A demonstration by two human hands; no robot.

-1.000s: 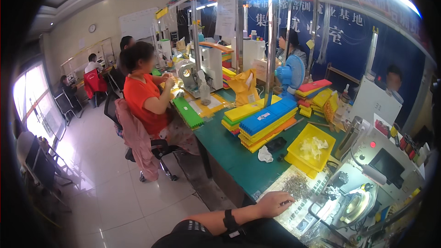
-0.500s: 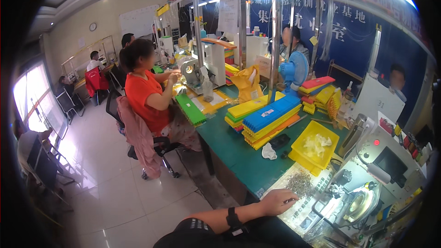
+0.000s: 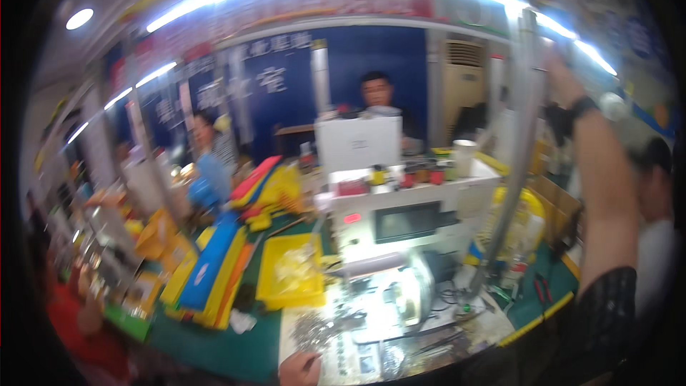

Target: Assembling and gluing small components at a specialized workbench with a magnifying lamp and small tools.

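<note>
My left hand (image 3: 300, 369) rests with curled fingers at the near edge of the bench, partly cut off by the lower rim. What its fingers hold, if anything, is hidden. Just beyond it lies a pile of small metal-looking pieces (image 3: 312, 330) on a printed white sheet (image 3: 289, 322). My right arm is raised high on the right, with a dark band at the wrist. My right hand (image 3: 559, 75), blurred, is up beside an upright metal post (image 3: 525, 78); its fingers cannot be made out.
A lit bench machine (image 3: 457, 221) with a dark screen stands ahead. Left of it are a yellow tray (image 3: 268, 271) with pale crumpled pieces, stacked coloured strips (image 3: 207, 264) and a blue fan (image 3: 209, 180). Red-handled pliers (image 3: 543, 289) lie at right. A person (image 3: 376, 93) sits opposite.
My view has swung right and up from the left side of the room to the machine. My right arm has come into view, raised. My left hand stays by the metal pieces.
</note>
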